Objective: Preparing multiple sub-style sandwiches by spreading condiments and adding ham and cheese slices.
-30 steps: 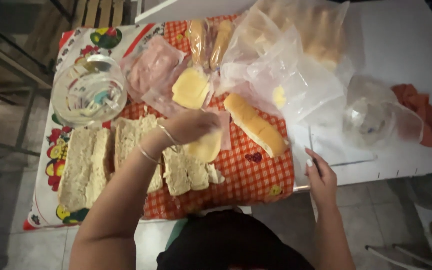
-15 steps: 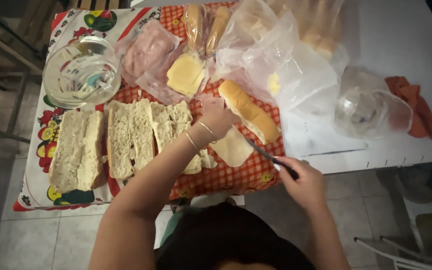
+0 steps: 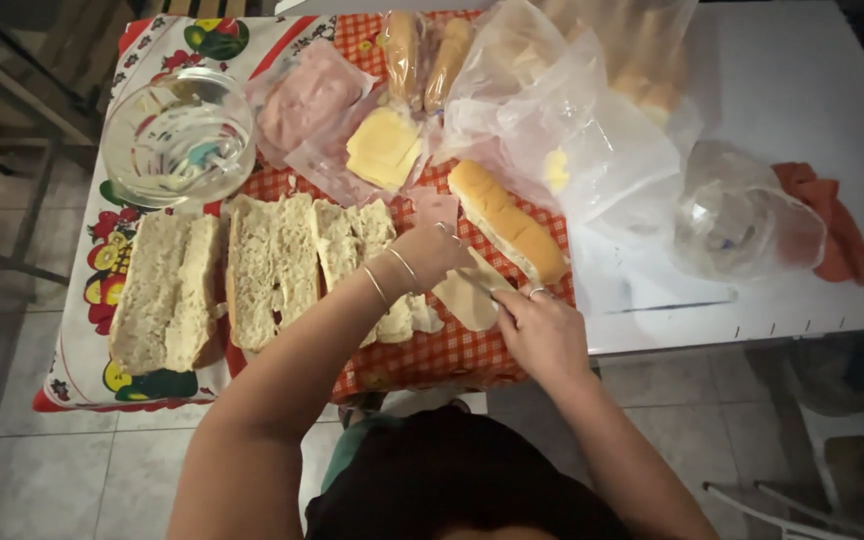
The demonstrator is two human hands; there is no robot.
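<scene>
My left hand (image 3: 434, 250) rests on the red checked cloth (image 3: 452, 355) and pinches the top of a pale cheese slice (image 3: 464, 303). Just right of it, my right hand (image 3: 544, 332) grips a knife (image 3: 479, 281) whose blade lies across that slice. Three split bread rolls lie open to the left: one (image 3: 162, 290) at the far left, one (image 3: 270, 265) in the middle, one (image 3: 352, 240) beside my left wrist. A whole roll (image 3: 507, 222) lies just above my hands.
A glass bowl (image 3: 177, 135) stands at the back left. Ham in plastic (image 3: 307, 95), yellow cheese slices (image 3: 382, 150) and bagged rolls (image 3: 572, 110) lie behind. A crumpled clear bag (image 3: 742, 215) and an orange cloth (image 3: 837, 225) sit on the white table (image 3: 812, 90). Tiled floor lies below.
My right hand left the table edge, now holds a knife and has brought it onto the pale slice. My left hand stayed on the slice, which sits slightly more to the right.
</scene>
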